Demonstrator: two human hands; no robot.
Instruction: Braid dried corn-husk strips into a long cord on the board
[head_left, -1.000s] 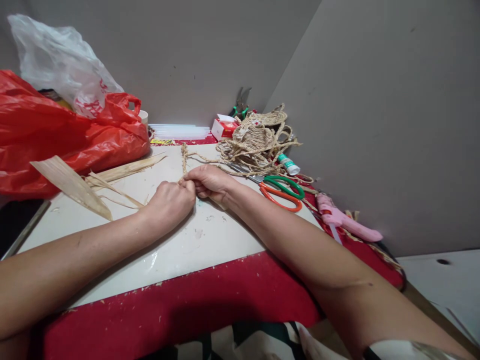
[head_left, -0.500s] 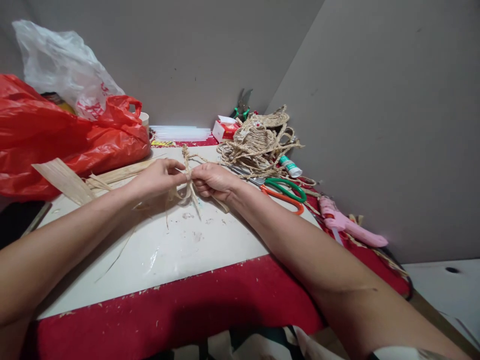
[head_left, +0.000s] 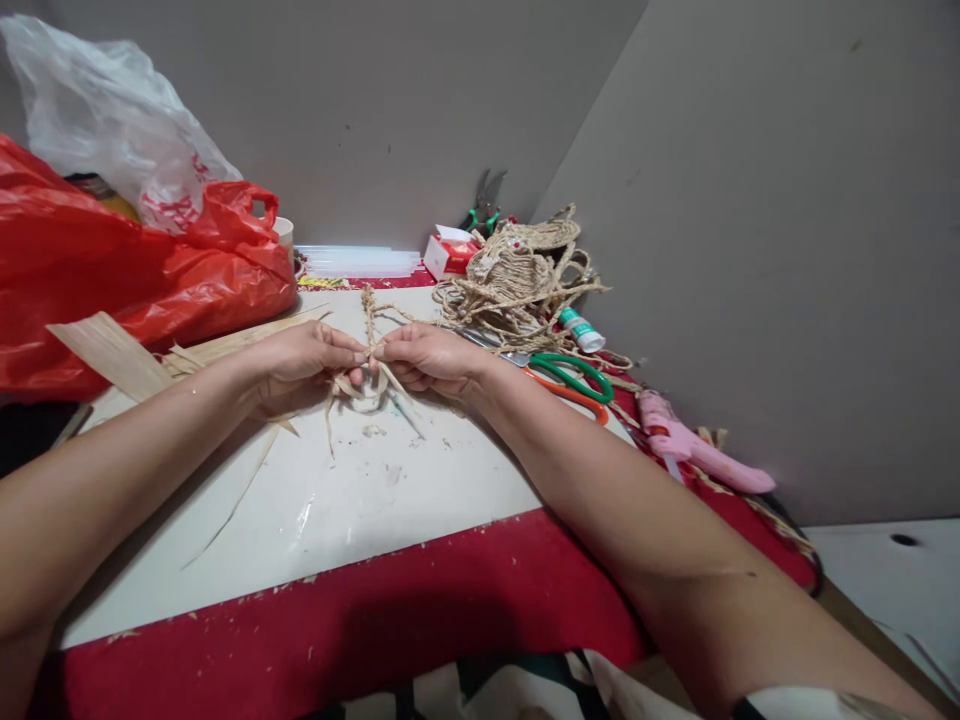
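Observation:
Over the white board (head_left: 337,510), my left hand (head_left: 304,358) and my right hand (head_left: 431,358) meet fingertip to fingertip. Both pinch pale dried-leaf strips (head_left: 401,398) at the lower end of a braided straw cord (head_left: 369,310). The cord runs away from me, and a thin side strand trails right toward a rope heap. Loose strip ends hang below my fingers and fan toward me. Exactly how the strips cross is hidden by the fingertips. Wide dried leaves (head_left: 109,350) lie beside my left forearm.
A heap of braided rope (head_left: 517,285) lies at the back right, near scissors (head_left: 574,378), a small tube (head_left: 581,330) and pruning shears (head_left: 486,205). A pink glue gun (head_left: 697,450) rests at the right. Red (head_left: 150,270) and white plastic bags (head_left: 112,110) stand left; glue sticks (head_left: 360,261) lie behind.
My left fingers have closed in from a looser hold to a pinch beside my right fingertips. The loose strip ends now spread wider, one swinging to the right.

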